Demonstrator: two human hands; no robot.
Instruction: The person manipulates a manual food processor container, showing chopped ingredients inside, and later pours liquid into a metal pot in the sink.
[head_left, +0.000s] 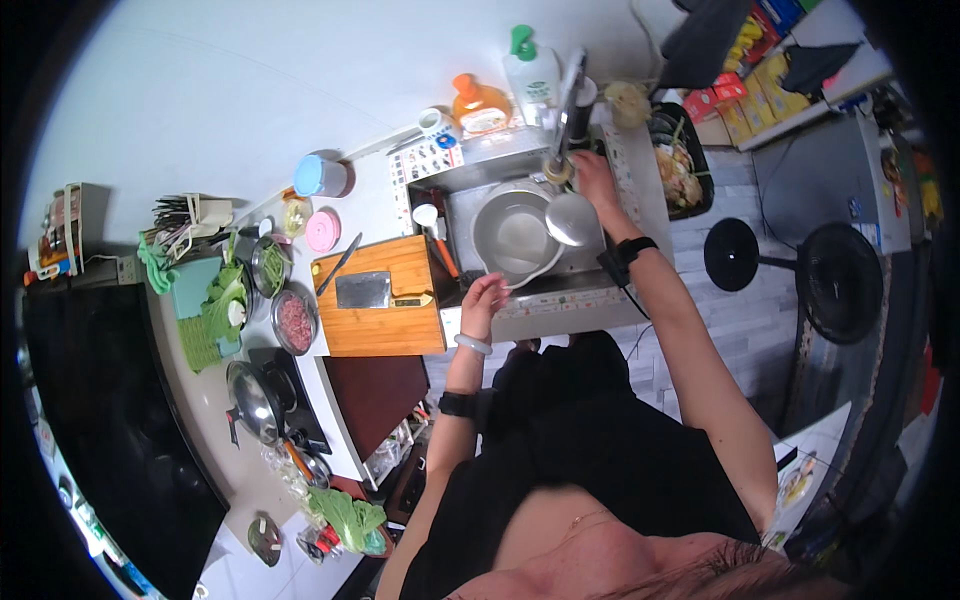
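Note:
A grey metal pot (517, 232) with water in it stands in the stainless steel sink (457, 184). My left hand (484, 304) is at the pot's near-left rim, fingers curled; whether they grip the rim is unclear. Behind the pot, my right hand (594, 180) reaches beside the faucet (566, 120), its fingertips partly hidden. Just in front of that hand is a round, shiny metal piece (574, 220), overlapping the pot's right rim. Left of the pot lie a white scoop-like utensil (425, 216) and an orange-handled tool (446, 259).
A cleaver (364, 290) and a knife (340, 262) rest on the wooden cutting board (382, 334). Minced meat fills a bowl (293, 322) beside it. Soap bottles (484, 112) line the sink's back. A wok (259, 397) sits at left; a black fan (838, 281) stands right.

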